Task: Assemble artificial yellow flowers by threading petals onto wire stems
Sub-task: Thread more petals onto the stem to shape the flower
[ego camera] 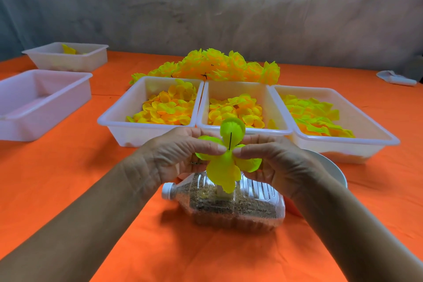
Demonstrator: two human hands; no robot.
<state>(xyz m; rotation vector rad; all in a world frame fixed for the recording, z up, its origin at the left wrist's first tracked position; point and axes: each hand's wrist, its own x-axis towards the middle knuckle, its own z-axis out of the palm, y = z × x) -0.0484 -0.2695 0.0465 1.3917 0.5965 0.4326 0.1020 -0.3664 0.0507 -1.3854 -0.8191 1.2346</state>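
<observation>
A yellow-green petal piece (225,167) with several lobes sits threaded on a thin black wire stem (230,141) that pokes up through its middle. My left hand (180,155) pinches the petal piece from the left, and my right hand (272,160) pinches it from the right, fingertips almost meeting at the wire. Below them lies a clear plastic bottle (231,204) on its side, filled with sand, with a white holder standing up from it. The lower part of the wire is hidden by the petals.
Three white trays of loose yellow petals (158,107) (238,110) (320,117) stand behind the hands, with a heap of finished yellow flowers (217,66) beyond. Two more white trays (36,98) (68,55) are at the left. A white bowl (332,167) sits behind my right hand.
</observation>
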